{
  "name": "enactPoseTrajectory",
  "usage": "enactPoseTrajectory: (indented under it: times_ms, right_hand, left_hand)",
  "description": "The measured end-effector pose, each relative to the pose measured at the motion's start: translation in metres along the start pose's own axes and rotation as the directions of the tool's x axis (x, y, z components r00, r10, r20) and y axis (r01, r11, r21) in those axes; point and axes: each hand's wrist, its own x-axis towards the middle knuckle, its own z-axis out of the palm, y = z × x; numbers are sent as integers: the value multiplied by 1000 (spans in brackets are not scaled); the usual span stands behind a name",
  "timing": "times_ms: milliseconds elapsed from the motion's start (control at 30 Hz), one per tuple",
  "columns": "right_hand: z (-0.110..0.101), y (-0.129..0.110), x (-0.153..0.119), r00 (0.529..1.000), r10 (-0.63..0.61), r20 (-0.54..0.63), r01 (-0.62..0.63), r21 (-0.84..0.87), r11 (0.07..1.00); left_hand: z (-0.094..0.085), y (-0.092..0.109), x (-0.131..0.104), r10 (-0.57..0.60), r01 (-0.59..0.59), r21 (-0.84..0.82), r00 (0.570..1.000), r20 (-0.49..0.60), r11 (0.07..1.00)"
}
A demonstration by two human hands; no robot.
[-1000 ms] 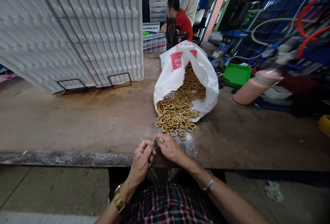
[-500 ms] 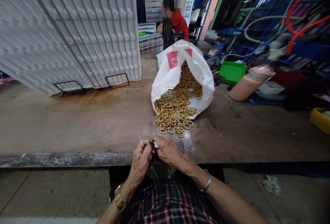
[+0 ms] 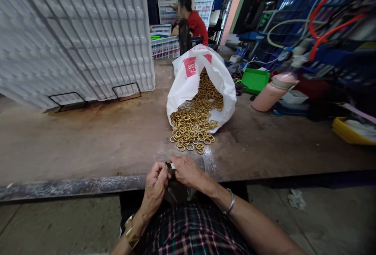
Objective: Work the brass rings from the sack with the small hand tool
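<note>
Both hands [image 3: 170, 174] pinch a small piece [image 3: 170, 165] between them.

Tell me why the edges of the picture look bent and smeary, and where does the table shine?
Head view: the wide lens bows the white trays and the hoses at the sides; the corners smear, worst at right. Light glares off the worn table just past the gold rings. The left hand and right hand look fairly sharp.
</note>
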Motion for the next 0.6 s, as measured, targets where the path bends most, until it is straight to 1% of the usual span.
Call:
enactPoseTrajectory:
  times_ms: [100, 167, 200, 267, 333, 400, 433, 500, 600]
  right_hand:
    - [-2, 5, 2, 996, 81, -39, -82, -51, 995]
    - [-2, 10, 2, 988, 127, -86, -133, -68, 989]
    - [-1, 13, 1, 982, 152, -113, -161, -69, 985]
    - [-1, 21, -2, 962, 211, -175, -224, -57, 973]
    - [-2, 30, -5, 930, 290, -228, -309, -53, 950]
    - [-2, 37, -8, 899, 364, -244, -392, -74, 917]
    - [-2, 40, -8, 891, 386, -239, -417, -92, 904]
    - [-2, 42, -8, 889, 404, -216, -435, -122, 892]
    - [-2, 40, -5, 899, 386, -208, -414, -111, 903]
  left_hand:
    - [4, 5, -9, -33, 35, -23, 994, 104, 999]
    - [7, 9, -12, -72, 92, -108, 981, 182, 990]
    - [9, 11, -11, -95, 131, -170, 975, 201, 977]
    - [11, 13, -7, -138, 193, -290, 970, 199, 938]
    - [11, 13, -1, -169, 225, -369, 969, 179, 902]
    - [11, 12, 2, -186, 242, -408, 967, 172, 880]
    - [10, 11, 3, -196, 254, -419, 965, 176, 872]
    - [11, 10, 3, -215, 282, -444, 957, 196, 850]
    - [10, 11, 2, -255, 337, -500, 940, 227, 797]
